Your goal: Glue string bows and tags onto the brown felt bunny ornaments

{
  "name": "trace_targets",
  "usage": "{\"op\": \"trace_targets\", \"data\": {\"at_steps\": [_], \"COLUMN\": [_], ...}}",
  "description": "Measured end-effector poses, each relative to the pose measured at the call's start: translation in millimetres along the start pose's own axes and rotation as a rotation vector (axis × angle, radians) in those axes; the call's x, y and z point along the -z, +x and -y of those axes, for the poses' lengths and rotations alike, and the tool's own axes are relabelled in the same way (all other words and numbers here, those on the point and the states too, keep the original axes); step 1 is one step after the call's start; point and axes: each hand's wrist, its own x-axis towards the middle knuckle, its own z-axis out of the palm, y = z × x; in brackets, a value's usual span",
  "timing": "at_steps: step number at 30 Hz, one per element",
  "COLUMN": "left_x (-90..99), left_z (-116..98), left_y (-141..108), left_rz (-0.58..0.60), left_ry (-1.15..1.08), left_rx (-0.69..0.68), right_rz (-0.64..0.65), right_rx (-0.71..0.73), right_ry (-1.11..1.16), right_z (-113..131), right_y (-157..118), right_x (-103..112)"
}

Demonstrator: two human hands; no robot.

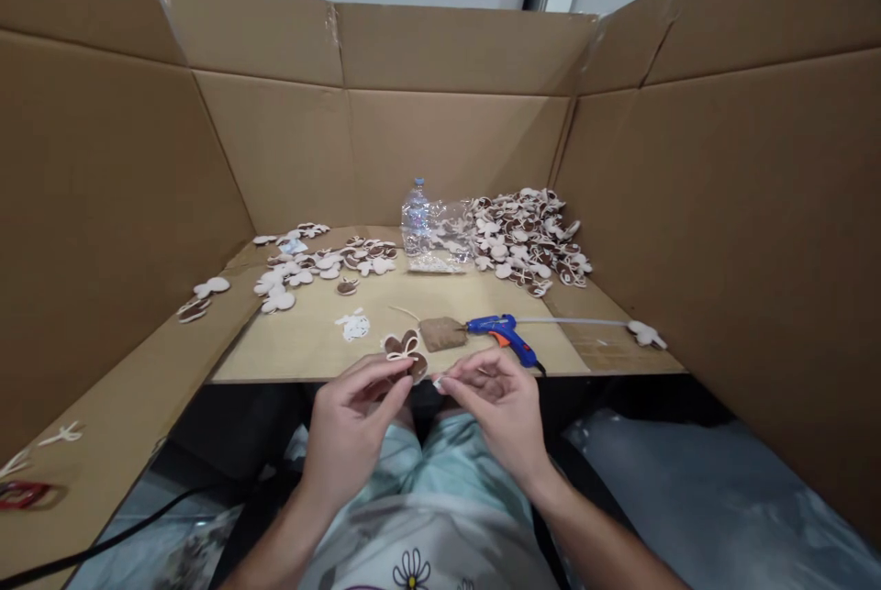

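My left hand (351, 429) pinches a brown-and-white felt cut-out (406, 356) with rounded lobes, holding it up at the table's front edge. My right hand (499, 411) sits next to it, its fingertips pinching a small white scrap (437, 383) that almost touches the cut-out. Just beyond my hands lies a blue and orange hot glue gun (502, 338), with a brown fabric piece (442, 333) near its nozzle. A flat white cut-out (353, 326) lies to the left of that fabric.
Several brown-and-white cut-outs lie in a large heap (529, 241) and a looser spread (323, 264) on the wooden table (295, 347). A plastic bottle (416, 218) and clear bag (440, 237) stand behind. Cardboard walls (454, 150) surround the table.
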Motion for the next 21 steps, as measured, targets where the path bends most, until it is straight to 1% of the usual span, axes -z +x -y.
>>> {"op": "trace_targets", "data": {"at_steps": [6, 12, 16, 21], "left_x": [-4.1, -5.6, -6.5, -8.7], "left_z": [4.9, 7.4, 5.8, 1.6], "left_y": [-5.1, -8.7, -9.2, -9.2], "left_rz": [0.007, -0.002, -0.014, -0.014], "left_ry": [0.010, 0.075, 0.085, 0.058], "left_rx": [-0.051, -0.071, -0.095, -0.077], "right_rz": [-0.013, -0.031, -0.036, -0.045], "right_rx": [0.064, 0.076, 0.092, 0.075], "right_ry": [-0.023, -0.006, -0.012, -0.030], "right_z": [1.4, 1.3, 0.4, 0.5], "right_y": [-8.9, -10.4, -11.4, -12.1], "right_x": [-3.2, -3.9, -4.9, -6.0]}}
